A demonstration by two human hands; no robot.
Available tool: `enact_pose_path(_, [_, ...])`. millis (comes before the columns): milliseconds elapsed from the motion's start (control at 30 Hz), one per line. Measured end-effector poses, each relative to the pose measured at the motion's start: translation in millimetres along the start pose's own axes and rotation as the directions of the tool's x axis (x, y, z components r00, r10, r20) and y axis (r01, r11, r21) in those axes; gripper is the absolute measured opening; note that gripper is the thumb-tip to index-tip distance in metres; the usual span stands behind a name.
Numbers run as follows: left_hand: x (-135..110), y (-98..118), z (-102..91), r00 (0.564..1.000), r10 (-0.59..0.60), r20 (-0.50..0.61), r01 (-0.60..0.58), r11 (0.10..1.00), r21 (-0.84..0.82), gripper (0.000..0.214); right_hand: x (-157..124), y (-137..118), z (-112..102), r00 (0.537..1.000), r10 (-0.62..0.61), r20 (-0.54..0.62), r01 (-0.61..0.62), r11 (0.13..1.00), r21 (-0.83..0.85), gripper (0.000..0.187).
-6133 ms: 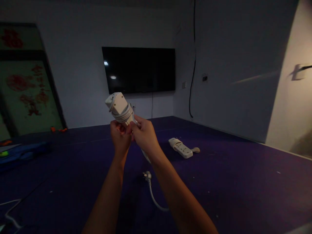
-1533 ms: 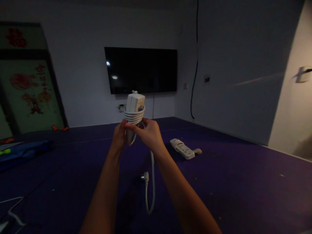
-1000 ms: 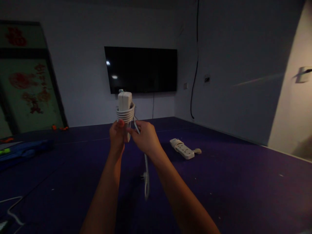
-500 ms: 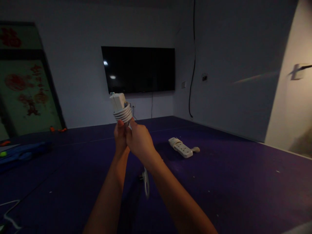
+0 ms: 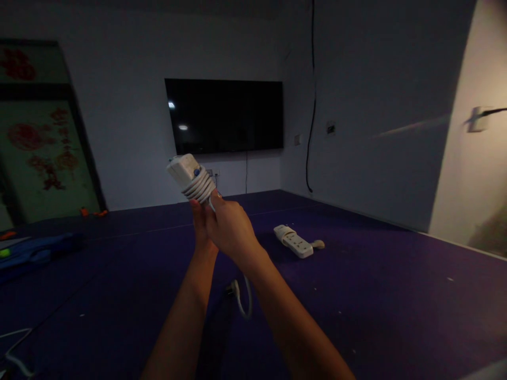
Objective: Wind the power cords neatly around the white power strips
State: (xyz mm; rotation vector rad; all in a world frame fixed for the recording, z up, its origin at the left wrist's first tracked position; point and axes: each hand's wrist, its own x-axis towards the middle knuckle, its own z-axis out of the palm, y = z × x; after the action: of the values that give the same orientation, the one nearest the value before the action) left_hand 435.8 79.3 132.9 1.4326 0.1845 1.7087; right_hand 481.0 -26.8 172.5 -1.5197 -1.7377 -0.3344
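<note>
A white power strip (image 5: 182, 170) is raised in front of me, tilted up to the left, its cord (image 5: 201, 186) wound round it in several turns. My left hand (image 5: 201, 221) is closed round its lower part, mostly hidden behind the other hand. My right hand (image 5: 229, 224) is closed, its thumb and fingers pinching the cord by the lowest turns. The loose end of the cord hangs below my right wrist and ends in a plug (image 5: 233, 288). A second white power strip (image 5: 299, 246), also wrapped with its cord, lies on the purple surface to the right.
The purple surface (image 5: 380, 295) stretches to the walls. A blue cloth-like item (image 5: 39, 250) with a yellow-green ball (image 5: 5, 253) lies at left, and a white cable (image 5: 18, 359) at lower left. A television (image 5: 225, 116) hangs on the far wall; a black cable (image 5: 311, 137) dangles at right.
The held power strip has tipped further to the left, with its upper end lower. Both hands have shifted slightly right, and the hanging plug cord has swung into a wider loop.
</note>
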Motion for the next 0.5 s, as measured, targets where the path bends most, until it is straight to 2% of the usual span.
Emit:
enact_pose_path(67, [-1.5,1.9,-0.1,0.989,-0.147,0.015,0.146,0.962,-0.229,0.064,-0.3,0.1,-0.1,1.0,0.005,-0.001,-0.005,1.0,-0.012,0.045])
enact_pose_path(133, [-2.6,2.3,1.0,0.973,-0.229,0.01,0.218,0.91,-0.352,0.064,-0.1,1.5,1.1,0.999,0.031,-0.007,-0.032,0.999,-0.018,0.044])
enact_pose_path(333, [-4.9,2.7,6.4,0.98,-0.195,-0.029,0.178,0.939,-0.294,0.046,5.1,17.1,8.0,0.998,0.064,-0.012,-0.063,0.997,0.043,0.033])
enact_pose_path(500, [-7.3,7.3,9.7,0.971,-0.231,-0.064,0.208,0.944,-0.256,0.042,10.7,31.1,9.8,0.987,0.135,-0.088,-0.124,0.985,0.119,0.024])
